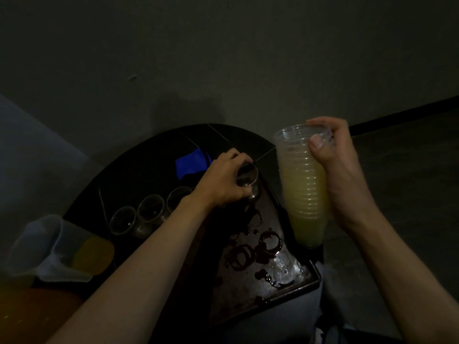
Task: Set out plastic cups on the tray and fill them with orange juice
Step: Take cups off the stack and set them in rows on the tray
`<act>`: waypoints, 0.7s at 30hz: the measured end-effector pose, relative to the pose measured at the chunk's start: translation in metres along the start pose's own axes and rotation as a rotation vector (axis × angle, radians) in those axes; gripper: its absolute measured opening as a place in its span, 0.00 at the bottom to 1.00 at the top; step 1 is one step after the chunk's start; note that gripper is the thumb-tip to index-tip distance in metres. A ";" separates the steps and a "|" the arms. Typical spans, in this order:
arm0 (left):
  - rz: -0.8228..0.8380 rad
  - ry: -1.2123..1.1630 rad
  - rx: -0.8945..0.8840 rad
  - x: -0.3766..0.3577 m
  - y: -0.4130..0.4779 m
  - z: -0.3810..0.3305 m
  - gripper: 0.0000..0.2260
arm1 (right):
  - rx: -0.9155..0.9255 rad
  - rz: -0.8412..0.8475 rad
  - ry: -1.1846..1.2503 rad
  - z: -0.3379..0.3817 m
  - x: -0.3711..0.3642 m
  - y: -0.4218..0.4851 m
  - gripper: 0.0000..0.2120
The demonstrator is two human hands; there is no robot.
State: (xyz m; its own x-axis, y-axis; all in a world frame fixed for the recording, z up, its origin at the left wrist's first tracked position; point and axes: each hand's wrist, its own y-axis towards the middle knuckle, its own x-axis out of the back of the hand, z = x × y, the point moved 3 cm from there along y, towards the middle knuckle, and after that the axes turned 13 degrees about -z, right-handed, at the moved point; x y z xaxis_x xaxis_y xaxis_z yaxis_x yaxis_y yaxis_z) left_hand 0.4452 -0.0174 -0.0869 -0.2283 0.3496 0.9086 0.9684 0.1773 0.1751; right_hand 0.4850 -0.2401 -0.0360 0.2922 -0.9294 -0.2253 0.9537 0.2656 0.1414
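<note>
The left arm reaches out over the tray. The left hand is palm down, and its grip is curled around one clear cup. This cup is tipped a little at the far corner of the tray. The right arm is bent up, and the right hand is held in the air beside the tray. Its grip is wrapped around a tall stack of cups, thumb near the top. The stack looks yellow lower down.

There are three cups standing in a row on the tray, just left of the left arm. It is too dark to tell if anything is in them. Wet rings mark the tray. A jug at the left holds orange juice. A blue cloth lies on the dark table behind the left hand.
</note>
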 end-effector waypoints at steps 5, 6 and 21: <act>-0.012 0.002 -0.015 -0.002 -0.001 0.002 0.27 | 0.003 -0.004 0.006 0.000 -0.001 0.000 0.19; -0.013 0.001 -0.015 -0.002 -0.002 0.002 0.28 | 0.003 -0.008 0.007 -0.001 -0.001 0.000 0.19; -0.430 -0.447 0.175 0.081 0.012 0.002 0.13 | -0.070 0.071 0.028 -0.005 -0.017 -0.001 0.17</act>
State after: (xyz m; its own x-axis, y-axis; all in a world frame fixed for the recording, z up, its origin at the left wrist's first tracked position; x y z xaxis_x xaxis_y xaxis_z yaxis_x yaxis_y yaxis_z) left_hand 0.4384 0.0152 -0.0114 -0.6487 0.5570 0.5187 0.7592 0.5211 0.3900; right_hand 0.4792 -0.2236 -0.0372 0.3600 -0.9004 -0.2444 0.9330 0.3484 0.0908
